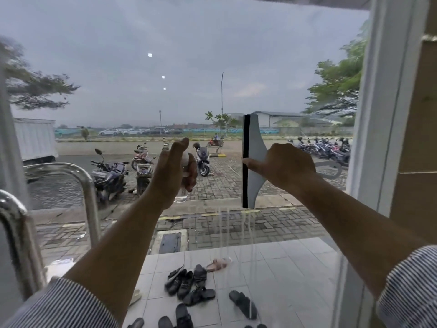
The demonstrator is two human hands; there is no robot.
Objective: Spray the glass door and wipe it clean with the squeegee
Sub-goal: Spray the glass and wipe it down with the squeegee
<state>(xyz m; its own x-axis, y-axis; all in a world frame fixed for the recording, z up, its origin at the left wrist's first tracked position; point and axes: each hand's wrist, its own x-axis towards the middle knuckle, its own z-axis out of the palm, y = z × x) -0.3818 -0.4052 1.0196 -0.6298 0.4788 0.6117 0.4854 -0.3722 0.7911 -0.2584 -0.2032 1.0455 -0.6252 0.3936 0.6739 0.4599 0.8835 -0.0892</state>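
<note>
Parked motorbikes [108, 178], sandals [242, 304] (on tiles [295, 268]), distant cars [110, 131]

Head-worn view, facing glass door [212, 55], close

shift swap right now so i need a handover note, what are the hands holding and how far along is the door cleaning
Left hand: grips the spray bottle, raised close to the glass door.
Right hand: grips the squeegee, blade upright, seemingly against the glass, right of the bottle.
Done: the glass looks sprayed; drip streaks run down below the squeegee.
Left: wipe the wet area. How much is already wiped cannot be told.
</note>
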